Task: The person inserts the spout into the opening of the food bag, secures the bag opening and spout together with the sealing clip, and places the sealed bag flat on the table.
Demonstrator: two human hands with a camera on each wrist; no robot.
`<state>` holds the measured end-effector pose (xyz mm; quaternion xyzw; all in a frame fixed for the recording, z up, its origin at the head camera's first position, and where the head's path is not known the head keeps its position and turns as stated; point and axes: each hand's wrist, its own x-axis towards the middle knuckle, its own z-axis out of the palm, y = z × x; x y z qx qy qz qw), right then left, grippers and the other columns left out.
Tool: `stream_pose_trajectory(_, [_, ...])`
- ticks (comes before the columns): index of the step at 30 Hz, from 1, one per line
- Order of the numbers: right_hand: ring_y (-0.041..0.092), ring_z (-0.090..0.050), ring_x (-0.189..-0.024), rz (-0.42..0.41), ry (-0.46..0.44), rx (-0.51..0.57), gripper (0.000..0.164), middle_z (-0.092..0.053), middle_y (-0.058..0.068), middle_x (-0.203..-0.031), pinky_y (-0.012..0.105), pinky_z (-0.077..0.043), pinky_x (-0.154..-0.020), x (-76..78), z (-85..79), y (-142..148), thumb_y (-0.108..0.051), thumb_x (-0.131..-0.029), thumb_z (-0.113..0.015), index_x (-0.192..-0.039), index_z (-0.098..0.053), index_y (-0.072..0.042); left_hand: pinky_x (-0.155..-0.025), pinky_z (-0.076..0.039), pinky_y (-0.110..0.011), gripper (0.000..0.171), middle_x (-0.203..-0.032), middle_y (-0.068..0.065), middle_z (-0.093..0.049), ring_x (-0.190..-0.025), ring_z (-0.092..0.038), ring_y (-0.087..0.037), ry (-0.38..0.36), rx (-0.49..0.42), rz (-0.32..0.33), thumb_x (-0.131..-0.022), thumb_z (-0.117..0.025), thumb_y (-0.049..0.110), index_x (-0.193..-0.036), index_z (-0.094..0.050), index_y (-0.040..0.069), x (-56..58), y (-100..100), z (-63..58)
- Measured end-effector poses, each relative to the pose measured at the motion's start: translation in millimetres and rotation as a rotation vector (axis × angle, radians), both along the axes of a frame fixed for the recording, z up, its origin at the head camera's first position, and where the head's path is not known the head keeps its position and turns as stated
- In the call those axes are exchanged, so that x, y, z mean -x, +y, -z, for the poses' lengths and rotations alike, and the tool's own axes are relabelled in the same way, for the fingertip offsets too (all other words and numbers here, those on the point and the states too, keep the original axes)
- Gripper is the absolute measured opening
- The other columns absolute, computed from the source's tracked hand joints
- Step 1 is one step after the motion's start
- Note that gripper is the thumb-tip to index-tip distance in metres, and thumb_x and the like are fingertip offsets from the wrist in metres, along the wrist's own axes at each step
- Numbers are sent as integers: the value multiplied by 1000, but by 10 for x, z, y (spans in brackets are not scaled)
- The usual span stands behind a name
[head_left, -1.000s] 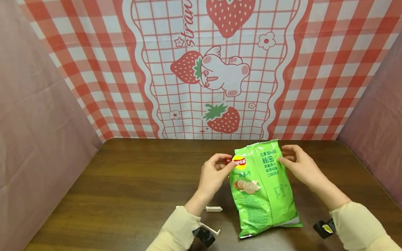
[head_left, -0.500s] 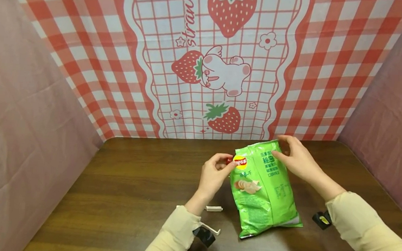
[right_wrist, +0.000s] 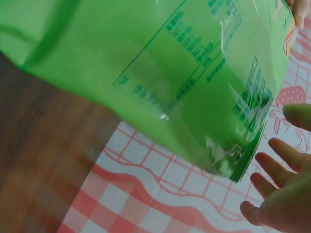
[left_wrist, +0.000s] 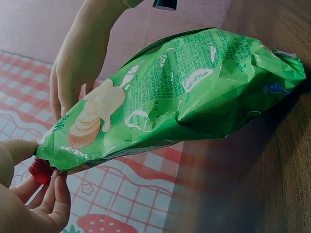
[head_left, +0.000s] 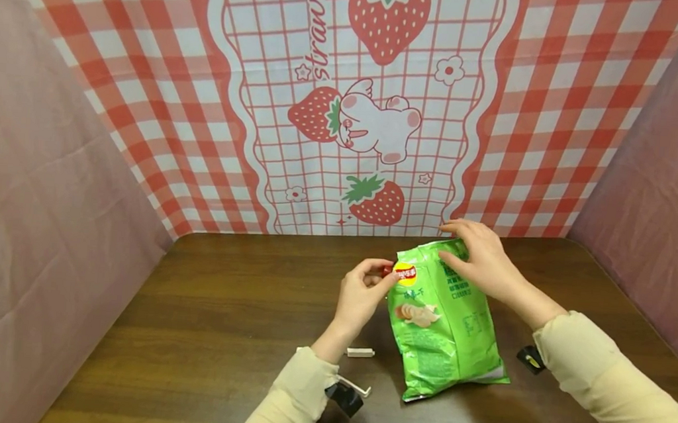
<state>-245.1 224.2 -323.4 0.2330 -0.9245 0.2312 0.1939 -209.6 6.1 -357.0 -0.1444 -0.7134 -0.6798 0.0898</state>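
Observation:
A green chip bag (head_left: 443, 326) stands leaning on the table, its printed back facing the head camera. At its upper left corner my left hand (head_left: 362, 296) pinches the edge, thumb in front and fingers behind. A small red ribbed piece like a screw cap (left_wrist: 41, 171) shows between those fingertips and the bag's corner. My right hand (head_left: 484, 259) is at the upper right corner, overlapping it in the head view. In the right wrist view its fingers (right_wrist: 274, 170) are spread just past the bag's top edge, holding nothing.
A white plastic stick (head_left: 360, 352) lies on the wooden table (head_left: 216, 334) left of the bag. A thin white bent piece (head_left: 361, 388) shows beside the left wrist, partly hidden. A red-checked strawberry cloth (head_left: 376, 121) hangs behind, with pinkish cloth at both sides.
My right hand has moved left and slightly up, from beside the bag's right edge to over its upper right corner. The left hand and the bag stay in place.

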Motion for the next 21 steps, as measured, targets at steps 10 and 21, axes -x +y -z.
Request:
stream_pose_trajectory(10, [32,-40,-120,-128,48,-68,45,-53,17,-123,56,-13,-105,21,-10,-147,-17,-81,-67,-120,-53,0,-55,-40,-13,27,-92,-22,-65,-68,-55,-14,5,23,13,-81,-66,6,-103,-62,-7,-8,-2,-7])
stream_pose_trajectory(21, [32,-43,-119,-218,-7,-153,47,-55,12,-123,55,-8,-107,18,-51,-229,-23,-83,-65,-125,-51,-5,-54,-40,-13,25,-89,-21,-65,-66,-55,-10,47,66,-1,-80,-67,6,-102,-63,-4,-18,7,-20])
